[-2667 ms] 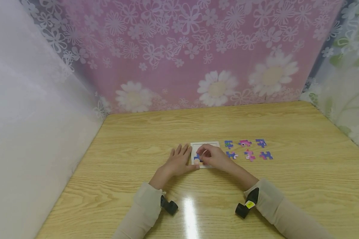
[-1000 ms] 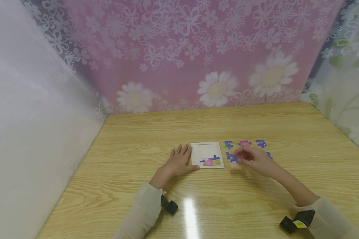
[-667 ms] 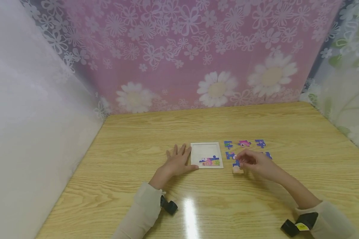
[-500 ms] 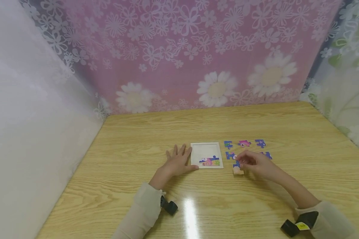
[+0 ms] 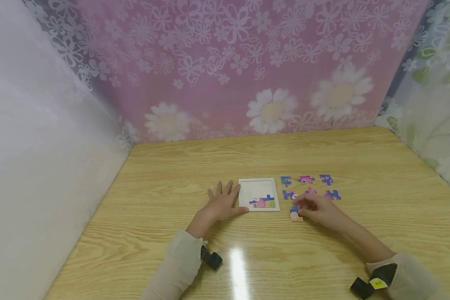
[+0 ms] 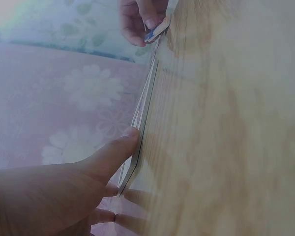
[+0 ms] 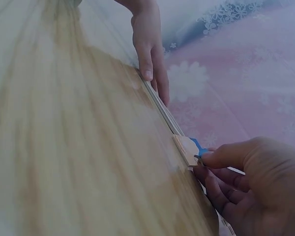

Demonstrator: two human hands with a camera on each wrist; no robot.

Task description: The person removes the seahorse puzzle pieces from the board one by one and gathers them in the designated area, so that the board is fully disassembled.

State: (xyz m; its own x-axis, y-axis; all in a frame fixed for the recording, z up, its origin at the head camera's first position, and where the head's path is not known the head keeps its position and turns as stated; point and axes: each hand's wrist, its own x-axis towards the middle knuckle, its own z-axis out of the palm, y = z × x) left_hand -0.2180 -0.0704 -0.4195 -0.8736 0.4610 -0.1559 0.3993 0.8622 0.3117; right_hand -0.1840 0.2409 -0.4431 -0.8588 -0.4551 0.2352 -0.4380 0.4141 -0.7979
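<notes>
In the head view my right hand pinches a jigsaw puzzle piece, blue at the top and peach below, just above the table right of the puzzle tray. Seen from the right wrist, thumb and fingertips hold the piece by its blue side. My left hand lies with spread fingers at the left side of the white puzzle tray, its thumb on the near left corner. Joined pieces in pink, blue, orange and green lie in the tray's near right part.
Several loose pieces stand in two rows right of the tray, among them a pink fish-eye piece, a blue starfish piece and a blue-pink piece. My right hand partly covers a pink piece. A flowered curtain hangs behind the wooden table.
My right hand has carried the blue-and-peach puzzle piece from the tray's near left part to the right, then slightly toward me. My left hand stays by the tray, its fingers a little more spread.
</notes>
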